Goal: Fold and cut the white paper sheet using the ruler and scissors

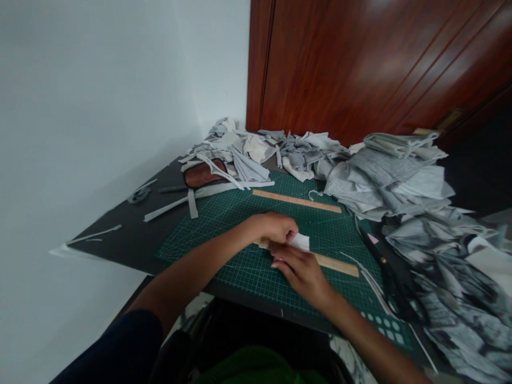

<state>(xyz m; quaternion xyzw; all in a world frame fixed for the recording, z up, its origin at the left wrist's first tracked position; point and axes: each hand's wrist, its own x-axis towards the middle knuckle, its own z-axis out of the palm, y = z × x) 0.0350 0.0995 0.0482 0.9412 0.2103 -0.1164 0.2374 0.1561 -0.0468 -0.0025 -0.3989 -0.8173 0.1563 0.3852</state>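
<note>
Over the middle of the green cutting mat point(240, 224), my two hands meet around a small white piece of cloth point(301, 241). My left hand point(280, 228) is closed, its curled fingers on the far side of the cloth. From the near side, my right hand point(300, 269) pinches at the same piece, thumb and fingers close together; its fingertips are partly hidden. A wooden ruler point(336, 264) lies beneath the hands, its right end showing. A second wooden ruler point(296, 200) rests farther back on the mat.
Black scissors point(384, 261) lie right of the mat, near thin white strips point(374, 288). Heaped grey cloth point(384, 176) fills the right side. Scraps point(236, 144) line the back, beside a brown, dark-edged piece point(205, 173). A white wall stands left, a wooden door point(340, 64) behind.
</note>
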